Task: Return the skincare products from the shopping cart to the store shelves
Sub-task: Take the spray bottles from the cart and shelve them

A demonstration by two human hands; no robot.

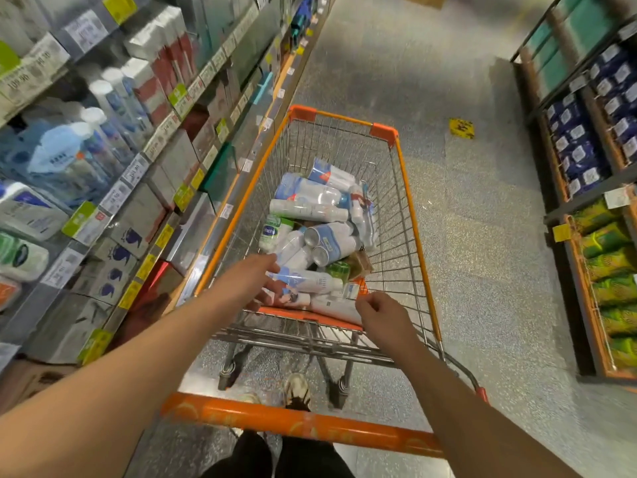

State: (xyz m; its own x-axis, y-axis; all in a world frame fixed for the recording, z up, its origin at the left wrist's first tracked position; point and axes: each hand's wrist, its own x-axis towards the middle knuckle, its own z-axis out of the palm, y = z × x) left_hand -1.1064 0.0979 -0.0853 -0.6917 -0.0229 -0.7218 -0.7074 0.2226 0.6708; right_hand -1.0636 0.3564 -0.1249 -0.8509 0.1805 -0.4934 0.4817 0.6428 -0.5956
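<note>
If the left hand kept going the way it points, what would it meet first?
Probably the white and blue bottle lying just past the left hand in the cart; its fingertips look nearly on it, though depth is unclear.

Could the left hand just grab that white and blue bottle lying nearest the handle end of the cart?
Probably yes. The left hand is already down inside the cart, open, right at the white and blue bottle, which lies on top of the pile with nothing over it.
</note>
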